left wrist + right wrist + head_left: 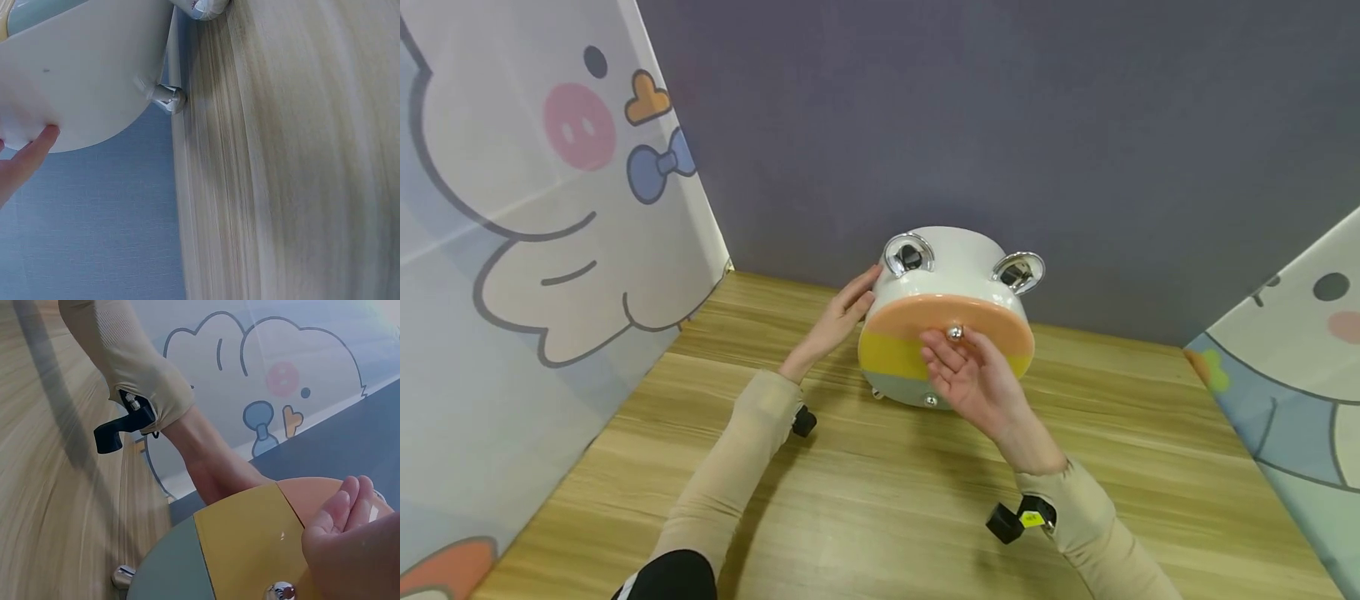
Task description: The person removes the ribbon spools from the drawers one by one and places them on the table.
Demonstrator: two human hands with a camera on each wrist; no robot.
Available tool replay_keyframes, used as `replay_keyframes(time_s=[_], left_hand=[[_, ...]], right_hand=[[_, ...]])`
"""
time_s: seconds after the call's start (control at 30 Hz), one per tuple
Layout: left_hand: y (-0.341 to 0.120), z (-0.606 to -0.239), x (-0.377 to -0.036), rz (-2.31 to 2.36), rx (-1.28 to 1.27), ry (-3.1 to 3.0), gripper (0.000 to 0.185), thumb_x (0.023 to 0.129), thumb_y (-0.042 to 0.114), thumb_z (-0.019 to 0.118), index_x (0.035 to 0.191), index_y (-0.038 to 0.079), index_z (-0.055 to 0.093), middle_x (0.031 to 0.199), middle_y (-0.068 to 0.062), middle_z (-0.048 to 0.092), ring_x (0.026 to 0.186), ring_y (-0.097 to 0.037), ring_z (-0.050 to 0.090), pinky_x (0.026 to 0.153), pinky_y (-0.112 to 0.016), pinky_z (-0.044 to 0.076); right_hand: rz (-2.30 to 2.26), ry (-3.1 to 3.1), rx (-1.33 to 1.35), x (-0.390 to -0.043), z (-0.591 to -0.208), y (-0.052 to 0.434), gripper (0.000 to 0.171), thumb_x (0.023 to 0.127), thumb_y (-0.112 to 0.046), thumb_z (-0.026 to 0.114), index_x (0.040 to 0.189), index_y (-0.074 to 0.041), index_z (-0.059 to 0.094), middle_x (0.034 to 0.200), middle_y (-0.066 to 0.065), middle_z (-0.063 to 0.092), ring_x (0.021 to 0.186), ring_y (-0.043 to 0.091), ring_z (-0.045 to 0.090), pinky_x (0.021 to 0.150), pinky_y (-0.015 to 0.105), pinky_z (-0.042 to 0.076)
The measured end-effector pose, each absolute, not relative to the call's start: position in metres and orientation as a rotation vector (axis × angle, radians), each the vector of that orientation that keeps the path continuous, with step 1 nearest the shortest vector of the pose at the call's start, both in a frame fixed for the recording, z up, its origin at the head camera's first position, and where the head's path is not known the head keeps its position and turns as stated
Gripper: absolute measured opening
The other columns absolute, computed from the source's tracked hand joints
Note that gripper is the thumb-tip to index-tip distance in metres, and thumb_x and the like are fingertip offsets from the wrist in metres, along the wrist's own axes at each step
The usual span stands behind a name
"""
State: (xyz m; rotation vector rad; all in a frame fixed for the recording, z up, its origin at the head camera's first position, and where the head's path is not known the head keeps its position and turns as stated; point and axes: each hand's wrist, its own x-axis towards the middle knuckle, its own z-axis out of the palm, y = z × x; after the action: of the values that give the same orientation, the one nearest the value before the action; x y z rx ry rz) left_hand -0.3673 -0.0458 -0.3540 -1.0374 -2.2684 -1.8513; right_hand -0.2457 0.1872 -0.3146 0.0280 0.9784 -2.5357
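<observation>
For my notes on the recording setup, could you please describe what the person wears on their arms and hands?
Both arms wear snug beige ribbed sleeves that end at the wrists; the left hand and right hand are bare, without gloves or rings visible. A small black device is strapped at each wrist: the left wrist unit is plain black, the right wrist unit carries a yellow label.

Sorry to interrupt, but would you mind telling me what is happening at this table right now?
A person is handling a round white container tipped on its side on the wooden table, its peach, yellow and grey striped face turned toward them. The left hand rests with straight fingers against its white side. The right hand is at the striped face, fingertips by a small metal knob; whether they pinch it is unclear. Two chrome clasps sit on the upper side.
</observation>
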Motion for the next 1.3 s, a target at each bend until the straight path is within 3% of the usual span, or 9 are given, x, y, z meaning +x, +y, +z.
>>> replay_keyframes(time_s=[0.33,0.6,0.9,1.0,1.3], left_hand=[[-0.045,-0.356,-0.366,-1.843,-1.028,-2.302,0.053,0.107,0.023,0.041,0.156,0.004,0.029,0.165,-0.017,0.021,0.152,-0.035,0.025,0.122,-0.05,0.032],[-0.044,-0.378,-0.388,-1.812,-0.993,-2.28,0.05,0.108,0.015,0.039,0.157,0.015,0.029,0.166,-0.008,0.021,0.154,-0.028,0.021,0.126,-0.047,0.026],[-0.046,-0.38,-0.392,-1.813,-1.025,-2.258,0.059,0.103,0.047,0.042,0.157,0.025,0.032,0.166,0.0,0.025,0.151,-0.025,0.029,0.122,-0.046,0.034],[-0.047,-0.379,-0.392,-1.822,-1.031,-2.261,0.062,0.102,0.051,0.042,0.157,0.025,0.031,0.165,-0.001,0.025,0.15,-0.027,0.031,0.12,-0.047,0.037],[-0.047,-0.376,-0.392,-1.866,-1.006,-2.308,0.051,0.108,0.026,0.038,0.158,0.022,0.027,0.167,-0.004,0.021,0.148,-0.032,0.034,0.117,-0.05,0.04]], right_hand=[[-2.559,0.977,0.028,-0.242,-0.316,0.186,0.038,0.109,-0.034,0.034,0.103,-0.011,0.064,0.1,0.001,0.077,0.094,0.015,0.07,0.086,0.022,0.057],[-2.556,0.983,-0.008,-0.243,-0.317,0.184,0.038,0.109,-0.033,0.036,0.101,-0.011,0.066,0.101,0.001,0.077,0.094,0.015,0.07,0.084,0.021,0.057],[-2.554,0.988,0.014,-0.242,-0.316,0.184,0.04,0.108,-0.037,0.036,0.099,-0.012,0.067,0.099,-0.001,0.077,0.094,0.013,0.069,0.085,0.019,0.056],[-2.555,0.989,0.019,-0.241,-0.316,0.183,0.041,0.108,-0.037,0.036,0.099,-0.011,0.067,0.1,-0.001,0.077,0.094,0.013,0.069,0.085,0.019,0.055],[-2.555,0.984,0.049,-0.236,-0.316,0.182,0.041,0.108,-0.035,0.036,0.1,-0.01,0.067,0.1,0.0,0.077,0.093,0.013,0.069,0.084,0.02,0.055]])
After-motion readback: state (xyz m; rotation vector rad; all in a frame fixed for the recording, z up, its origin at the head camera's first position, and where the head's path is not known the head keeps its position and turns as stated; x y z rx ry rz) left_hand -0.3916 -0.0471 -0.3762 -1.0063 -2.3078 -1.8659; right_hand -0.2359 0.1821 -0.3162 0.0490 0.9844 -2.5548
